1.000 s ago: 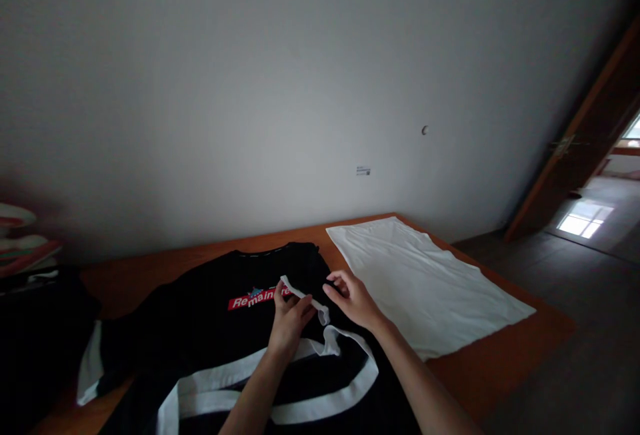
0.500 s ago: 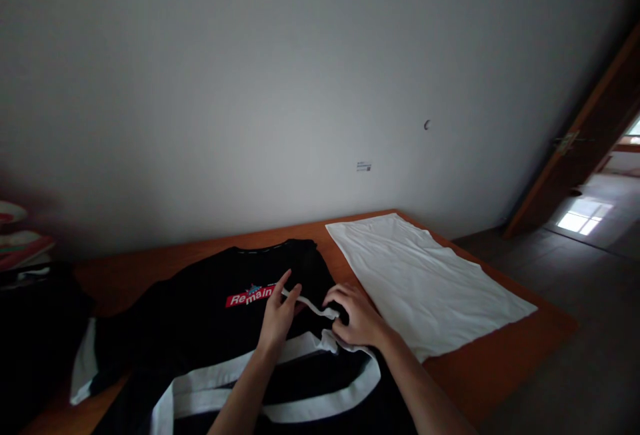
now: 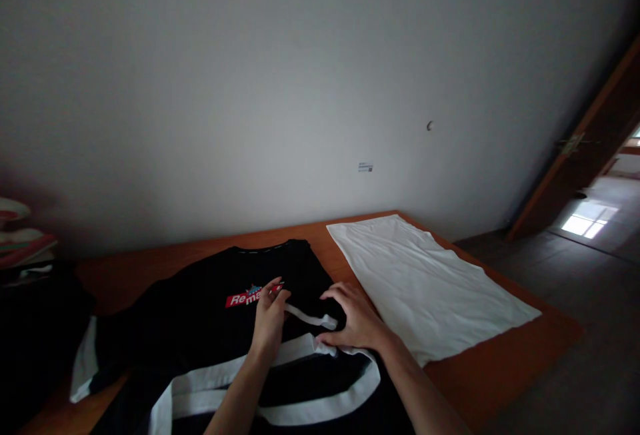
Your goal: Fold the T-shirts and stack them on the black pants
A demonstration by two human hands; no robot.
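A black long-sleeved shirt (image 3: 210, 302) with a red "Remain" print lies spread flat. On its near side is a black garment with a wide white band (image 3: 320, 410) that curves round in a loop. My left hand (image 3: 269, 320) is over the print, fingers curled, closed on one end of a white drawstring (image 3: 305, 316). The cord runs right to a small bunched end. My right hand (image 3: 356, 318) is beside that end, thumb and fingers spread apart. Its thumb is near a crumpled part of the white band.
A white cloth (image 3: 420, 275) lies flat on the orange-brown table (image 3: 500, 368). Dark fabric and stacked pale and red items (image 3: 27, 242) are at the left. The grey wall (image 3: 225, 102) rises behind, and a brown door (image 3: 575, 155) stands ajar at the right.
My left hand has drawn slightly left and down, its fingers now curled. My right hand's fingers have opened off the cord, whose bunched end has dropped lower.
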